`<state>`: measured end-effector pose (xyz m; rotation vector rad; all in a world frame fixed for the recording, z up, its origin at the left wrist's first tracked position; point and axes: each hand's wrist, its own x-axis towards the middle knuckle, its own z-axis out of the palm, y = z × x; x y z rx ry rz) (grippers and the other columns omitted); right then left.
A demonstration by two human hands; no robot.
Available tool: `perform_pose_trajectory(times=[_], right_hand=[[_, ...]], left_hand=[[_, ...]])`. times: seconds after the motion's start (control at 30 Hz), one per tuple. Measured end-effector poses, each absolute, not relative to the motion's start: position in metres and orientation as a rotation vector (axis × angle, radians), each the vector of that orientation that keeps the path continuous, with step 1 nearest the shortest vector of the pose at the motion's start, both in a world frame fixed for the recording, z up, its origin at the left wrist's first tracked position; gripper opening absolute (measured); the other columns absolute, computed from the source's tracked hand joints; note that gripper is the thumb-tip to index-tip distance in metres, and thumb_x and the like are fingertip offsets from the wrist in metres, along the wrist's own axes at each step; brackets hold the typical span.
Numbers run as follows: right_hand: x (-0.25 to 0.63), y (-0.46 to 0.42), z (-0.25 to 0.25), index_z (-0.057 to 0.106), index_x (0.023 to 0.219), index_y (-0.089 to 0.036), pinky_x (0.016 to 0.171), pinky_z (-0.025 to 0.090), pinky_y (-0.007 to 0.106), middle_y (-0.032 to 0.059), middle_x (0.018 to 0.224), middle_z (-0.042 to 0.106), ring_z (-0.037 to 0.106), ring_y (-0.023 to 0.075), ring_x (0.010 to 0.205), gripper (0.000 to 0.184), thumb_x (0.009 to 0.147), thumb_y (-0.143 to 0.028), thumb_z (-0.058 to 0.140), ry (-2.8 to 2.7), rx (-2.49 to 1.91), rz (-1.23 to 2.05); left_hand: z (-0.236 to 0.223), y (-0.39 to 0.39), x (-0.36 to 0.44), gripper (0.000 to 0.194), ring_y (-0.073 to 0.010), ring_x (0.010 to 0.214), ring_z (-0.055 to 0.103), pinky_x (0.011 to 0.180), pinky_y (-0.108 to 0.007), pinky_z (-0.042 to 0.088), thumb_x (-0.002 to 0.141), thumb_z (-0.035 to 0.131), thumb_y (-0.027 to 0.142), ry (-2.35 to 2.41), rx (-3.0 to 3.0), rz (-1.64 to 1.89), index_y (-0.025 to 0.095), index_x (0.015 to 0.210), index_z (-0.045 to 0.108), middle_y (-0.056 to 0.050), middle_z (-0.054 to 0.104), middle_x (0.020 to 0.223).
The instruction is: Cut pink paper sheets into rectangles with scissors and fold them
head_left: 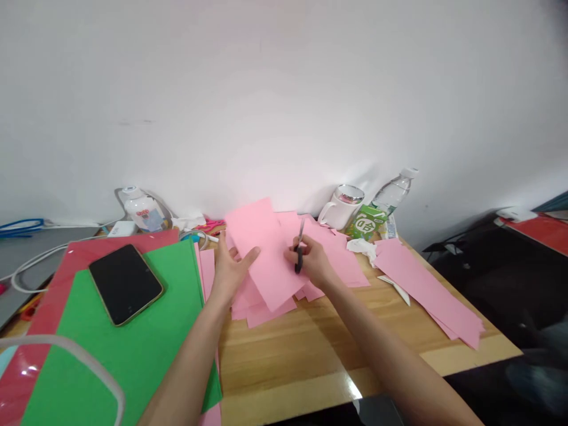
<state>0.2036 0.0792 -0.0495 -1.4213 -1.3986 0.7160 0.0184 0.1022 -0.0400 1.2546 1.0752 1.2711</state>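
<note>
A rectangular sheet of pink paper (pixel 266 254) is held tilted above the wooden table. My left hand (pixel 231 266) grips its left edge, thumb in front and some fingers hidden behind it. In my right hand (pixel 313 260), closed beside the sheet's right edge, is a pair of scissors (pixel 299 254) with black handles and the blades pointing up. Whether the blades touch the paper I cannot tell. Beneath and behind the held sheet lies a loose pile of pink paper pieces (pixel 341 260).
Long pink strips (pixel 430 296) lie at the table's right edge. Behind stand a white mug (pixel 339 210), a green packet (pixel 366 222) and a water bottle (pixel 394 192). On the left, a dark tablet (pixel 126 284) rests on green sheets (pixel 110 355), near a white bottle (pixel 144 210).
</note>
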Motion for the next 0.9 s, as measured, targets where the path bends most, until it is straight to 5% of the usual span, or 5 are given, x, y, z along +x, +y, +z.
perform_pose_trajectory(times=[0.2, 0.4, 0.53, 0.73, 0.9], right_hand=[[0.197, 0.073, -0.064, 0.050, 0.075, -0.019, 0.058, 0.041, 0.023, -0.0010, 0.069, 0.057, 0.053, 0.0135, 0.062, 0.007, 0.069, -0.017, 0.051, -1.647, -1.528, 0.592], [0.236, 0.088, -0.054, 0.053, 0.090, -0.014, 0.073, 0.036, 0.032, 0.0133, 0.091, 0.060, 0.052, 0.0257, 0.091, 0.029, 0.066, 0.000, 0.045, -1.764, -1.860, 0.256], [0.260, 0.087, -0.055, 0.055, 0.091, -0.013, 0.063, 0.033, 0.029, 0.0145, 0.083, 0.063, 0.056, 0.0268, 0.081, 0.026, 0.069, -0.002, 0.046, -1.758, -2.065, 0.157], [0.275, 0.079, -0.052, 0.058, 0.095, -0.016, 0.055, 0.031, 0.025, 0.0088, 0.082, 0.066, 0.059, 0.0225, 0.075, 0.029, 0.068, -0.006, 0.050, -1.706, -2.179, 0.114], [0.272, 0.078, -0.053, 0.062, 0.089, -0.017, 0.052, 0.029, 0.025, 0.0079, 0.076, 0.066, 0.058, 0.0223, 0.069, 0.027, 0.066, -0.007, 0.052, -1.663, -2.195, 0.116]], left_hand=[[-0.047, 0.115, 0.000, 0.086, -0.0219, 0.095, 0.063, 0.078, -0.034, 0.051, 0.063, 0.065, 0.013, 1.408, 1.313, 1.353, 0.017, 0.137, 0.020, -0.013, 0.061, 0.110], [-0.045, 0.111, -0.005, 0.046, -0.0304, 0.119, 0.047, 0.096, -0.048, 0.039, 0.076, 0.047, 0.010, 1.784, 1.971, 1.208, 0.016, 0.121, 0.048, -0.015, 0.052, 0.124], [-0.048, 0.107, 0.003, 0.038, -0.0346, 0.131, 0.028, 0.102, -0.052, 0.029, 0.080, 0.042, 0.010, 1.869, 2.356, 1.009, 0.009, 0.117, 0.051, -0.023, 0.032, 0.140], [-0.051, 0.099, 0.011, 0.027, -0.0361, 0.135, 0.019, 0.101, -0.069, 0.004, 0.081, 0.048, 0.013, 1.552, 2.756, 0.657, 0.016, 0.104, 0.061, -0.017, 0.052, 0.127], [-0.044, 0.087, 0.021, 0.032, -0.0336, 0.136, 0.015, 0.098, -0.070, -0.007, 0.083, 0.054, 0.030, 1.402, 2.933, 0.548, 0.017, 0.111, 0.058, -0.016, 0.050, 0.132]])
